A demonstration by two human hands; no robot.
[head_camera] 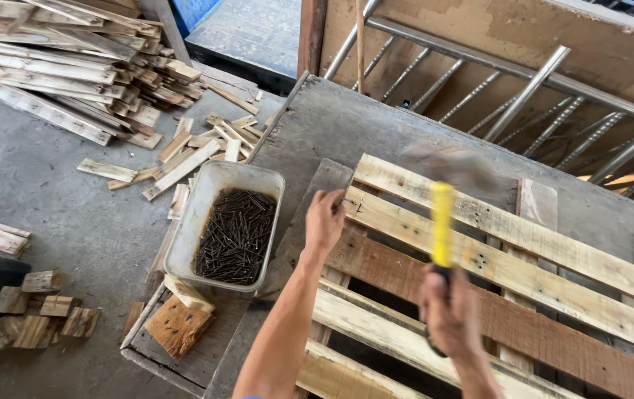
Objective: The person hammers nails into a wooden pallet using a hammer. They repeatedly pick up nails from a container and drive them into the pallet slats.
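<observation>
A wooden pallet (524,273) of pale and brown slats lies on a grey worktable (331,125). My left hand (324,220) rests at the pallet's left end, fingers pinched at the edge of a pale slat; whether it holds a nail is too small to tell. My right hand (448,310) grips a hammer (442,222) with a yellow handle. The hammer's head is raised above the slats and blurred.
A white tub of dark nails (237,235) sits left of the pallet. Wood offcuts (180,325) lie below it. Stacked slats (73,66) and scattered pieces cover the concrete floor at left. Metal rails (524,96) run behind the table.
</observation>
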